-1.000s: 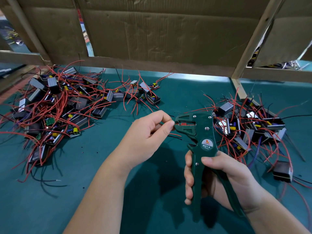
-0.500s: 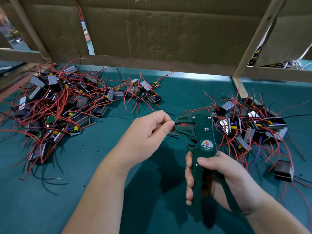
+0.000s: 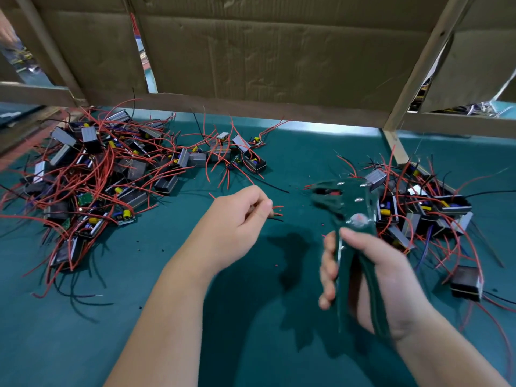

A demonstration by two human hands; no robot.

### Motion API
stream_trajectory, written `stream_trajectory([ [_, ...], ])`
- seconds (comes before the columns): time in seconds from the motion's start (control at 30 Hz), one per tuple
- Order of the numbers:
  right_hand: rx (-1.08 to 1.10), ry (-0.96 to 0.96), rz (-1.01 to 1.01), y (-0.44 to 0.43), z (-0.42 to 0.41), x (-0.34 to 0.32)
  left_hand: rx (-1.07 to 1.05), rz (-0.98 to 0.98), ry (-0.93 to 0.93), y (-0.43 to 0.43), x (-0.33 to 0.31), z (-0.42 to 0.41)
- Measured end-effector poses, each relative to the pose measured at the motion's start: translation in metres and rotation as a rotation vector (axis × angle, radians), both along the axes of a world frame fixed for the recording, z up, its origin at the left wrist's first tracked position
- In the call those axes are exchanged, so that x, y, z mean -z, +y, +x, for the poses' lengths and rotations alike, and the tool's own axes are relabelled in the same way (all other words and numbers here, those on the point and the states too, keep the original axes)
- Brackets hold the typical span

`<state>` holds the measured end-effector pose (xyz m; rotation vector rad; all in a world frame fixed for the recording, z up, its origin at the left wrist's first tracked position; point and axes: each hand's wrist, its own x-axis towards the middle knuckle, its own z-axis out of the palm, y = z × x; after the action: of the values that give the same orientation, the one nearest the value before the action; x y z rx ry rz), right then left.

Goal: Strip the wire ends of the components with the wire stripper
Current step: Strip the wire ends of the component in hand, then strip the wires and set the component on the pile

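Note:
My right hand grips the handles of a dark green wire stripper, held upright with its blurred jaws pointing left. My left hand pinches a few thin red and black wire ends that stick out to the right of its fingertips. A gap of bare table lies between the wire ends and the stripper's jaws. The component these wires belong to is hidden by my left hand.
A big heap of boxed components with red wires lies at the left, a smaller heap at the right. One black box sits alone near my right wrist. The green table mat carries small insulation scraps. Cardboard walls stand behind.
The wires were in the stripper's jaws; now my left hand has pulled them out to the left, and my right hand has swung the stripper a little to the right.

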<state>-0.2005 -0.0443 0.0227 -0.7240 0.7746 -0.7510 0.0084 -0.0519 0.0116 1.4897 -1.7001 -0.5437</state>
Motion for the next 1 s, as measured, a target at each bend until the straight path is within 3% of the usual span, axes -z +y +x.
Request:
stream_trajectory([
  [0.1,0.093,-0.025,-0.005,-0.011,-0.016,-0.003,-0.023,-0.022,0.038,-0.001,0.003,0.002],
  [0.67,-0.11,-0.22,-0.099,0.004,0.003,0.007,0.008,-0.011,0.243,-0.002,0.008,-0.031],
  [0.73,-0.127,-0.221,-0.118,0.005,0.006,0.008,-0.065,0.004,0.481,-0.003,0.002,-0.042],
  [0.87,-0.166,-0.225,-0.161,0.006,0.011,0.009,-0.144,0.17,1.425,-0.009,-0.009,-0.047],
  [0.93,-0.175,-0.181,-0.218,0.007,0.012,0.011,-0.093,0.227,1.642,-0.008,-0.011,-0.043],
  [1.0,-0.174,-0.11,-0.241,0.008,0.012,0.014,-0.042,0.261,1.739,-0.007,-0.011,-0.041],
])
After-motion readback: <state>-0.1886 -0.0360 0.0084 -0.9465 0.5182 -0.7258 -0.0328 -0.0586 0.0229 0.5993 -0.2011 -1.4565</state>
